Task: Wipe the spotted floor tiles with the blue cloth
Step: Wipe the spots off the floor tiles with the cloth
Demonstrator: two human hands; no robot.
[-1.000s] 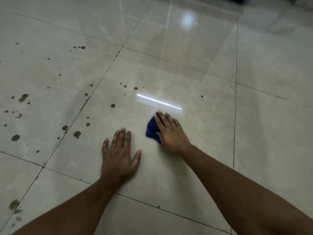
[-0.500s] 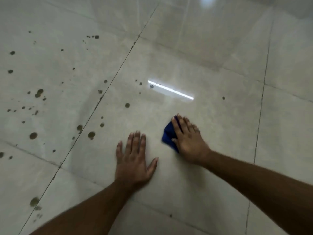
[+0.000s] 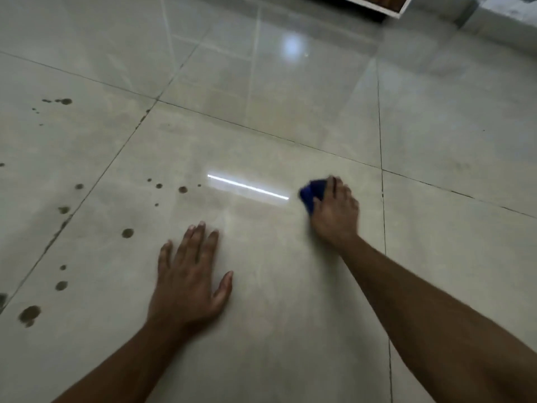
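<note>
Spots [image 3: 128,233] lay left of cloth [image 3: 312,194].
Right hand [image 3: 335,212] pressed on cloth; left hand [image 3: 189,282] flat, empty, nearer them.

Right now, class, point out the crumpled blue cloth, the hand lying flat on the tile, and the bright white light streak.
Crumpled blue cloth [image 3: 311,194]: head view, exposed folded edge.
Flat left hand [image 3: 186,282]: head view, back of hand.
Bright white light streak [image 3: 248,187]: head view, middle.
</note>
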